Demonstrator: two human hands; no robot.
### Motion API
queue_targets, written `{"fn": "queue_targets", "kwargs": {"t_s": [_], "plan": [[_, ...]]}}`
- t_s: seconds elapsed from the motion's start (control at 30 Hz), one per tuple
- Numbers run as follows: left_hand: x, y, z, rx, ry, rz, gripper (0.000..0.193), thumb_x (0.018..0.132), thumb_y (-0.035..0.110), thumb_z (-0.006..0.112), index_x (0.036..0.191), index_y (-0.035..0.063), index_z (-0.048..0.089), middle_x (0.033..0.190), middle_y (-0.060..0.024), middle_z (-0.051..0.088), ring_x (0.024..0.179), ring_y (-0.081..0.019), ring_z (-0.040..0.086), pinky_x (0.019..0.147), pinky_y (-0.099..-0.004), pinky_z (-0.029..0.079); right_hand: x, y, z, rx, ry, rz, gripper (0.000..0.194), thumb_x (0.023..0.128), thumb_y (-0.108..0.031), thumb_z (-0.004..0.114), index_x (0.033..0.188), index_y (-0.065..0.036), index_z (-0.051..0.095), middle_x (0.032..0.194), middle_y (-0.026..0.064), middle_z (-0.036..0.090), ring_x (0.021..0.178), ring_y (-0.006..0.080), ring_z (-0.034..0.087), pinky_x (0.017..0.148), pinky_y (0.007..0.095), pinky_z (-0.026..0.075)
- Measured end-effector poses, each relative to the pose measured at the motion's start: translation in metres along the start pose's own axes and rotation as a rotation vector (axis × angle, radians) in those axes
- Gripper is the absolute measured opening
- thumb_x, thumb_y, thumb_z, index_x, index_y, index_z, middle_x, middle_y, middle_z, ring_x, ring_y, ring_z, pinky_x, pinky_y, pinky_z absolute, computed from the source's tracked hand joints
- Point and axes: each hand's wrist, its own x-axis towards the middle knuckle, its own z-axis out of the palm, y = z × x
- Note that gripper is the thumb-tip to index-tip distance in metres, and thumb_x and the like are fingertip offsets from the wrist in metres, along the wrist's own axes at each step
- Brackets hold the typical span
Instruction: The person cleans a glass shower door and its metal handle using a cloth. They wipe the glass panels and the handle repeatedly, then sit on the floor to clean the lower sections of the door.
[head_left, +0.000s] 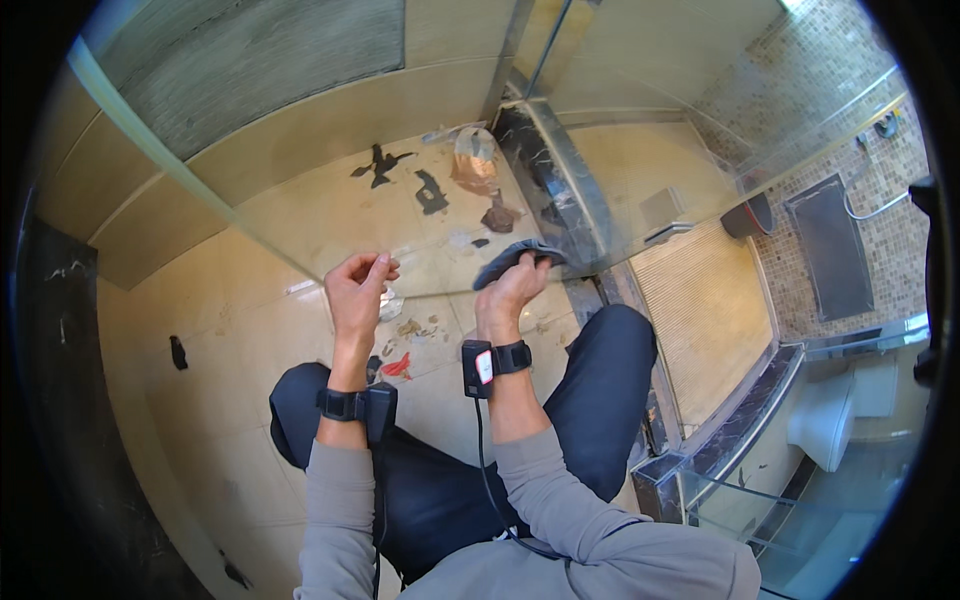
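My right hand (512, 289) holds a dark grey cloth (504, 262), folded flat, near the lower part of a clear glass panel (420, 281). Whether the cloth touches the glass is hard to tell. My left hand (361, 289) has curled fingers by the panel's lower left corner. Its fingertips are partly hidden, and I cannot tell if it grips the edge. Below the hands, a red scrap (397, 365) and brownish crumbs (412, 328) lie on the beige tile floor (217, 442).
Dark torn scraps (381, 165), a crumpled clear-and-brown plastic bag (474, 163) and a brown lump (499, 218) lie beyond the glass. To the right runs a black marble curb (551, 176). Farther right are a dark bucket (750, 216) and a white toilet (823, 420).
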Motion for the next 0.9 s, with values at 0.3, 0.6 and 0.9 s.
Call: {"fn": "queue_targets", "kwargs": {"t_s": [0.3,0.6,0.9], "plan": [[0.008,-0.006,-0.004,0.115,-0.086,0.045,0.019,0.093,0.015,0.072,0.087,-0.0026,0.077,0.08,-0.0068,0.075,0.07,-0.009,0.065,0.062,-0.0225,0.047,0.012,-0.015,0.006,-0.602,-0.117,-0.936,0.071,0.108,-0.035,0.037,0.16,0.003,0.006,0.166,0.0314,0.001,0.154,0.0473,0.004,0.124,0.0483,0.007],[0.01,-0.019,0.004,0.26,-0.088,0.032,0.022,0.092,0.016,0.073,0.088,-0.0048,0.077,0.079,-0.0064,0.076,0.069,-0.0108,0.066,0.067,-0.0248,0.051,0.067,0.123,-0.05,-0.326,0.288,-0.014,0.062,0.105,-0.045,0.043,0.157,-0.011,0.036,0.147,0.0136,0.051,0.127,0.0267,0.054,0.107,0.0394,0.039],[0.01,-0.022,0.005,0.271,-0.055,0.054,0.018,0.088,0.015,0.074,0.084,-0.0021,0.079,0.075,-0.0064,0.075,0.068,-0.0098,0.065,0.066,-0.0258,0.05,0.091,0.007,-0.027,-0.266,0.127,-0.499,0.058,0.105,-0.036,0.044,0.152,-0.001,0.038,0.149,0.02,0.04,0.133,0.0312,0.044,0.111,0.0439,0.035]]}}
